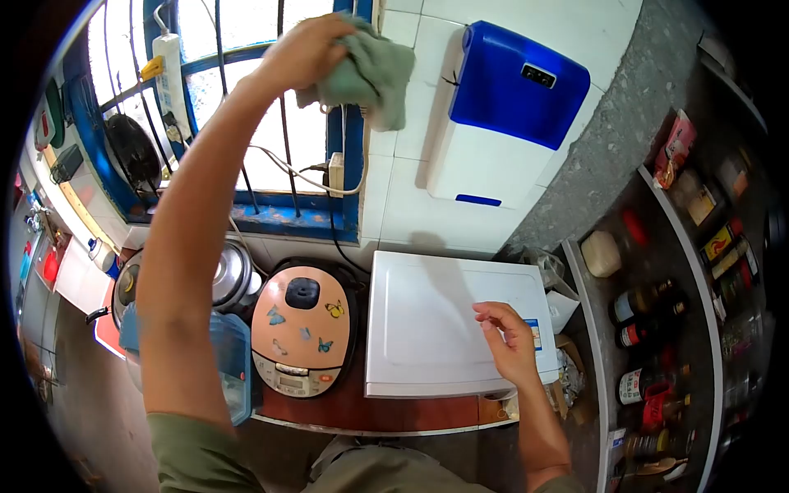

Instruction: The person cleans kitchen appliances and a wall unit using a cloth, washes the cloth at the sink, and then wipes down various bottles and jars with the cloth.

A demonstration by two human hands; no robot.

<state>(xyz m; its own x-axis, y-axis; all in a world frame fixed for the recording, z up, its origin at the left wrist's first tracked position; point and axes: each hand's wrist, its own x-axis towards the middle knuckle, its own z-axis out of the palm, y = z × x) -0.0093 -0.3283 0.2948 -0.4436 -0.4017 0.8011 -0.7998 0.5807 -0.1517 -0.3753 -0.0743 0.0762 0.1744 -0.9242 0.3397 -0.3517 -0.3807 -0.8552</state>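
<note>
Raised high, my left hand [304,53] is closed on a crumpled green cloth [374,70]. The cloth hangs over the right side of the blue window frame [352,156] and the white wall tiles; whether it touches them I cannot tell. My right hand [508,341] hovers over or rests on the right part of a white box-shaped appliance [427,320], thumb and fingers apart, holding nothing. A blue and white wall-mounted box [518,90] is to the right of the cloth.
An orange rice cooker [300,320] with butterfly stickers stands left of the appliance. Cables and a white plug adapter [336,172] hang by the window bars. Dark shelves at right hold several bottles [641,329]. A blue plastic container [234,353] sits behind my left arm.
</note>
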